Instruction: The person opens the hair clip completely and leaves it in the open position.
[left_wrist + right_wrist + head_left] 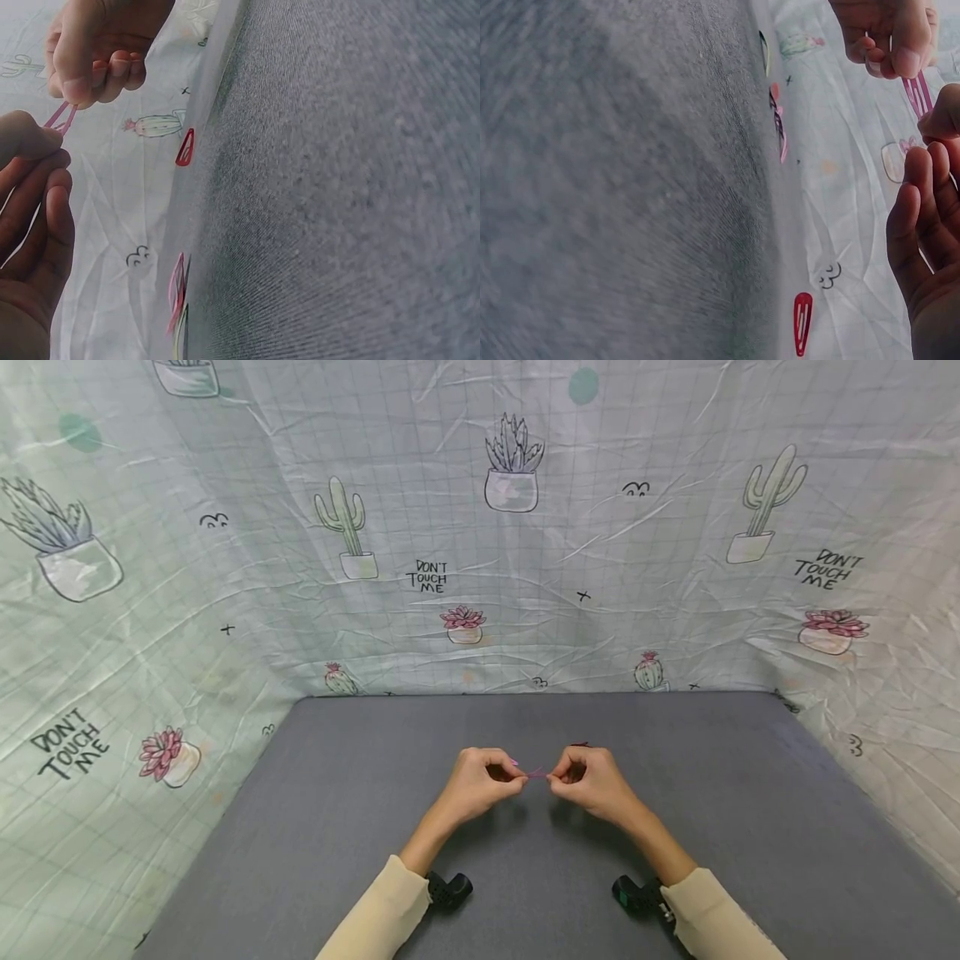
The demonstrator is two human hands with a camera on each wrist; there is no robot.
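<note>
Between the two hands is a pinkish-purple snap hair clip (536,774), raised above the grey table. My left hand (480,781) pinches one end of it between thumb and forefinger. At the other end, the thumb and forefinger of my right hand (592,781) pinch it too. In the right wrist view the clip (916,94) shows a slotted middle, and in the left wrist view its two strips (66,116) look spread apart. Fingertips cover both of its ends.
A red snap clip (802,324) lies on the table beyond the right hand. Pink clips (176,289) and a yellow-green one (181,334) lie beyond the left hand, mostly hidden from the head view. A cactus-printed curtain (525,610) borders the grey table (337,827).
</note>
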